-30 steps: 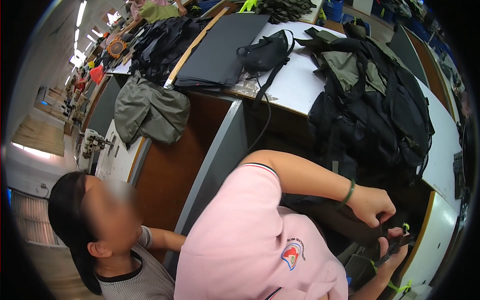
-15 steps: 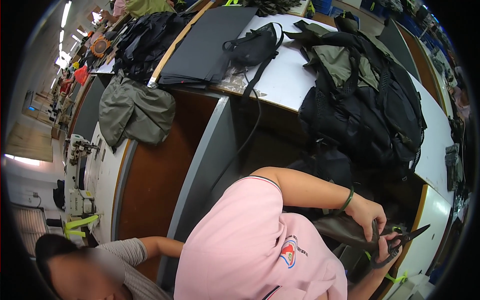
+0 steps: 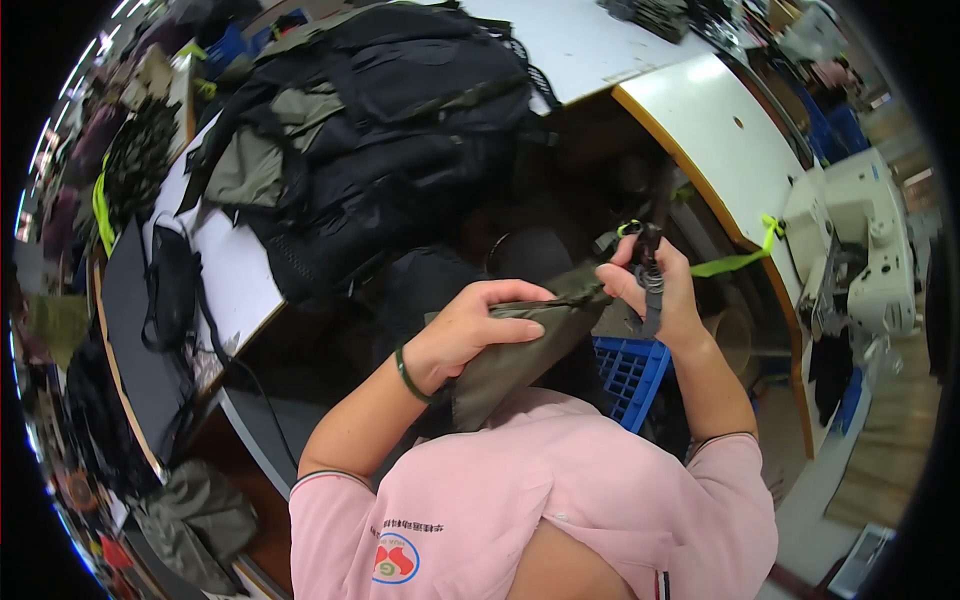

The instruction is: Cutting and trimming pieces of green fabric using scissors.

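My left hand [image 3: 478, 328], with a dark green bangle at the wrist, pinches the edge of a folded olive-grey fabric piece [image 3: 520, 365] between thumb and fingers. The piece hangs in front of my chest. In my right hand [image 3: 660, 290] are dark scissors [image 3: 650, 260], blades pointing away from me. That hand's thumb and fingertips also meet at the far end of the fabric, beside a small yellow-green tab [image 3: 628, 228]. Whether the scissor blades are apart cannot be made out.
A large black and olive backpack [image 3: 400, 110] lies on the white table [image 3: 590, 40] ahead. At right stand another white tabletop [image 3: 720, 120] and a sewing machine [image 3: 860, 240]. Below my hands is a blue crate [image 3: 628, 380]. A black pouch [image 3: 172, 285] lies at left.
My view has swung right, bringing the sewing machine and crate into sight. Both hands now appear nearer the middle, with the fabric stretched between them. The scissors remain in my right hand.
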`<state>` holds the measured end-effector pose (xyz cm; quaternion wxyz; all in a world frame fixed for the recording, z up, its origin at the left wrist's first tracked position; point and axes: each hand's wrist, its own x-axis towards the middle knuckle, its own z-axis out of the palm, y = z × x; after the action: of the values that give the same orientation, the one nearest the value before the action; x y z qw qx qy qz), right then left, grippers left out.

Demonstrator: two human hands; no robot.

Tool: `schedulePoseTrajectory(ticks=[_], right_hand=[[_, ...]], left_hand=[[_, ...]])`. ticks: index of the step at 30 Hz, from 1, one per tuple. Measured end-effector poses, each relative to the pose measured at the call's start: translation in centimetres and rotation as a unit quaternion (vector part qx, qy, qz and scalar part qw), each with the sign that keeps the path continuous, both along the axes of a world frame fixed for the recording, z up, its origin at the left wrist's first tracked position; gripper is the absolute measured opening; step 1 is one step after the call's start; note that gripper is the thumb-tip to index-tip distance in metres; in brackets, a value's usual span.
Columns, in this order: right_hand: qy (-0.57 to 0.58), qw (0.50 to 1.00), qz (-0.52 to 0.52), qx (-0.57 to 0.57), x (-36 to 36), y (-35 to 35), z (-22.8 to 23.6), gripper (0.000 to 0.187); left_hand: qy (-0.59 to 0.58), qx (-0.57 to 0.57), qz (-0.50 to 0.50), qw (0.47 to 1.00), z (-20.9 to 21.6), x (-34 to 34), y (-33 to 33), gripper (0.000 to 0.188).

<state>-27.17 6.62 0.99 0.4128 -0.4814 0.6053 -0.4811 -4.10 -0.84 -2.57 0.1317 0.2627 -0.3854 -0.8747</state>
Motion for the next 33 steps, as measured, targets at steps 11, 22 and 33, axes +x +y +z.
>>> schedulePoseTrajectory(ticks=[11,22,33], right_hand=[[0.487,0.849,0.172,-0.112,-5.5,1.9,3.1,0.044],[0.499,0.822,0.265,-0.064,-5.5,1.1,4.1,0.023],[0.550,0.790,0.261,-0.074,-6.0,1.2,3.1,0.018]], left_hand=[[-0.002,-0.008,-0.002,1.000,-0.5,-0.1,0.8,0.035],[-0.032,-0.024,-0.035,0.999,-0.7,-0.3,0.9,0.036],[-0.024,-0.026,-0.047,0.998,-0.4,-0.4,1.0,0.034]])
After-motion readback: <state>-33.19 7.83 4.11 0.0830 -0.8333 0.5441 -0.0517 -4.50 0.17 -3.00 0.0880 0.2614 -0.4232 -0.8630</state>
